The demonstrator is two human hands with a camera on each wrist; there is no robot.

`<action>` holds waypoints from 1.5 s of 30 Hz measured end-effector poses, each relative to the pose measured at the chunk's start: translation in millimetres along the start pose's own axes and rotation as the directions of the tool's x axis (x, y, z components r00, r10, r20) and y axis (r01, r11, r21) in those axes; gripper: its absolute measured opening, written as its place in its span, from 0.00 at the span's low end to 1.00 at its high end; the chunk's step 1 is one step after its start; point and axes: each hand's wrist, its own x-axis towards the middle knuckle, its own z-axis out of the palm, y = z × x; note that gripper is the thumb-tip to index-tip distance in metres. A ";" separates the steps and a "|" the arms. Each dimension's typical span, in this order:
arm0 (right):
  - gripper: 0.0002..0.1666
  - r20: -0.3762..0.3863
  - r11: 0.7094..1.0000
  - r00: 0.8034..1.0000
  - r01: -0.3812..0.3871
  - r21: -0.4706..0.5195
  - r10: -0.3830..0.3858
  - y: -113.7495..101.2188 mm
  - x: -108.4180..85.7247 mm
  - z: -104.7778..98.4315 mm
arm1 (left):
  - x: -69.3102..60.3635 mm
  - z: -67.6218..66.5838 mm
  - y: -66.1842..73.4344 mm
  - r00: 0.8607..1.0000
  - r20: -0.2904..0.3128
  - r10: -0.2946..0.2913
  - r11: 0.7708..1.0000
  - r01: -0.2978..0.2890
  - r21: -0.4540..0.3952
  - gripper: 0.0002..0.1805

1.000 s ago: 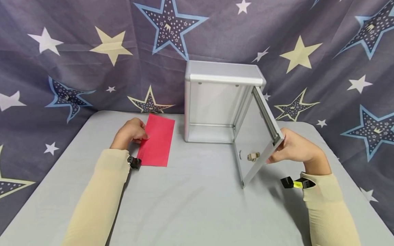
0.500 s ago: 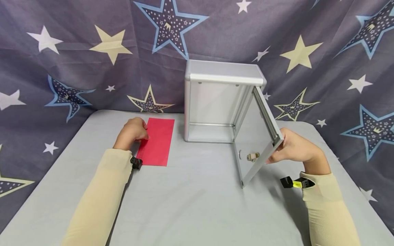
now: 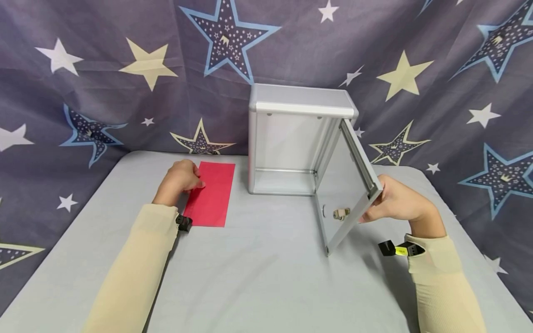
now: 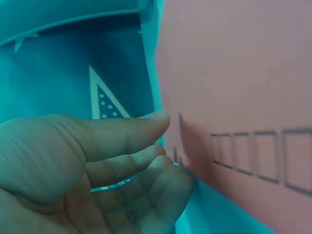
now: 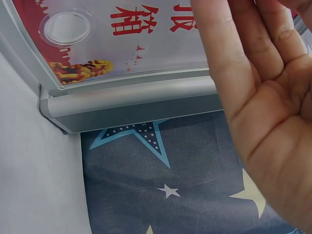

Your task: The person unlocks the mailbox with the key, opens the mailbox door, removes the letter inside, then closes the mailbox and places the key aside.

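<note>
A red envelope [image 3: 211, 194] lies on the grey cloth at left. My left hand [image 3: 182, 175] is at its left edge, the thumb over the paper in the head view. In the left wrist view the thumb [image 4: 126, 136] and fingers stand apart beside the envelope [image 4: 243, 73], which bears a row of printed squares. A silver metal letter box [image 3: 287, 143] stands upright at the back, its hinged door [image 3: 345, 185] swung out to the right. My right hand [image 3: 401, 201] holds the door's free edge from outside, its fingertips partly hidden. A lock [image 3: 341, 213] sits on the door's inner face.
The light grey table cloth [image 3: 258, 286] stretches under everything. A dark curtain with stars [image 3: 200, 46] hangs close behind the box and along both sides. The door's outer face bears red characters [image 5: 134, 20] and a round window [image 5: 66, 28].
The envelope's far end has come down and toward me, so it lies flatter. My left thumb has shifted slightly right over it. The right hand and door stay in place.
</note>
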 end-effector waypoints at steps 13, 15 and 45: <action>0.19 -0.005 1.000 1.000 0.003 -0.011 -0.003 -0.9 0.5 1.6 | -6.7 -4.2 20.1 0.981 -0.167 0.103 0.989 -0.118 -0.085 0.23; 0.19 -0.005 1.000 1.000 0.001 -0.009 -0.001 -0.6 0.5 1.8 | -6.6 -2.0 22.9 0.969 -0.205 0.137 0.980 -0.164 -0.117 0.22; 0.12 0.006 0.999 1.000 -0.024 0.049 0.024 2.2 9.4 15.1 | -14.1 54.4 86.8 0.931 -0.295 0.213 0.335 -0.354 -0.873 0.21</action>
